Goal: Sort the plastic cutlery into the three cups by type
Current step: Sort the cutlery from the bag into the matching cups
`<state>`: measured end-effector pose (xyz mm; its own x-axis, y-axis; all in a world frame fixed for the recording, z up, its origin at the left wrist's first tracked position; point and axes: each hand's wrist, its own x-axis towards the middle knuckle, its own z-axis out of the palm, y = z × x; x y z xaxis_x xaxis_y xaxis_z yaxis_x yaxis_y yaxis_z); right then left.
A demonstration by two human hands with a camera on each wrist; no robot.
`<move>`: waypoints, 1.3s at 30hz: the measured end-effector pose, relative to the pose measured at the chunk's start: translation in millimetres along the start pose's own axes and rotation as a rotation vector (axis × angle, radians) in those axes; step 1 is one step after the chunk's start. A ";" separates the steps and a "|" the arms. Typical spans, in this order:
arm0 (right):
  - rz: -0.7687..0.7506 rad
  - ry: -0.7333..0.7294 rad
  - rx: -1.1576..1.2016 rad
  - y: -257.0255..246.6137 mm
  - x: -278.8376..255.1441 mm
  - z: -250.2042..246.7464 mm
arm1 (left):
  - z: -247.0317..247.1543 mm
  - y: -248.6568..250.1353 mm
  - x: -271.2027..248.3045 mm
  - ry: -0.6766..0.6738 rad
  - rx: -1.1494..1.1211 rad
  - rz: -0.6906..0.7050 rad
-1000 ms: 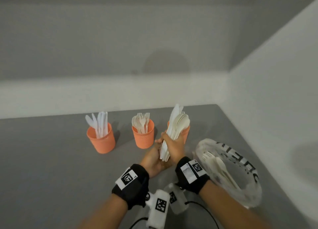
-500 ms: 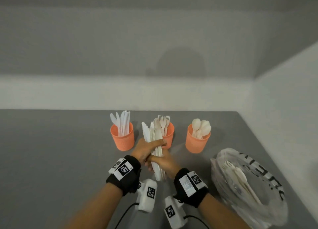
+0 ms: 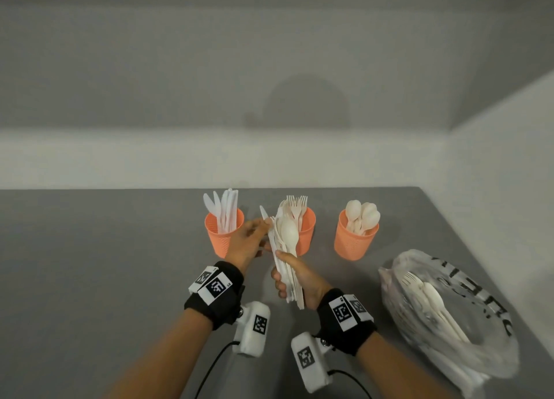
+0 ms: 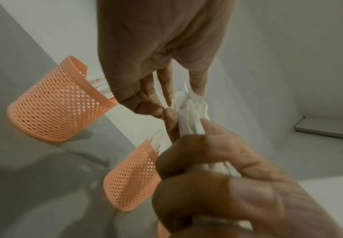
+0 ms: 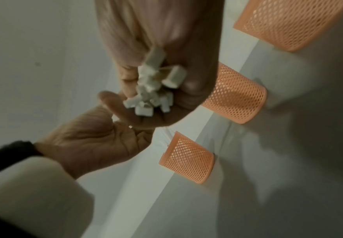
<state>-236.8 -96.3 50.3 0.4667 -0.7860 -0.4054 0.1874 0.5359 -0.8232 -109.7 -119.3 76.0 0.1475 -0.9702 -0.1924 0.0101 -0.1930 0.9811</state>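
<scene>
Before three orange mesh cups (image 3: 299,233), hands grip smooth white cutlery (image 3: 286,248).

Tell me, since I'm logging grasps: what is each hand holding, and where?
The right hand grips a bundle of white plastic cutlery by its handles. The left hand pinches a piece near the bundle's top.

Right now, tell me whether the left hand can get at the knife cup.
Probably yes: the left hand is right in front of the knife cup, nothing between them, though its fingers are busy on the bundle.

Grey table (image 3: 90,278); white walls (image 3: 209,68); clear printed plastic bag (image 3: 491,302) at right.
</scene>
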 end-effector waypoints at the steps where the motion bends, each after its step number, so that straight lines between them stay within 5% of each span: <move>1: -0.005 0.010 -0.020 0.5 0.1 0.1 | -1.3 0.5 -0.3 0.024 -0.003 0.009; 11: -0.056 0.061 -0.133 4.9 1.8 -4.7 | -6.4 -4.1 2.8 0.166 -0.045 0.033; 17: -0.059 0.082 -0.148 7.1 2.1 -6.5 | -0.3 -12.3 -4.3 0.010 0.059 -0.025; 24: 0.017 0.087 -0.023 5.4 0.3 -21.7 | -12.9 4.7 7.5 0.218 -0.174 0.042; 33: 0.056 -0.167 -0.080 -6.9 -10.0 -16.6 | -6.9 5.3 10.9 -0.172 0.006 -0.157; 39: 0.081 -0.191 -0.201 -7.7 -12.4 -20.5 | -10.8 10.5 18.1 -0.156 0.019 -0.191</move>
<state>-261.8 -97.1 53.5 0.6313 -0.6606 -0.4062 -0.0230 0.5076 -0.8613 -96.3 -137.3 83.1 -0.0097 -0.9265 -0.3761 0.0048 -0.3761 0.9266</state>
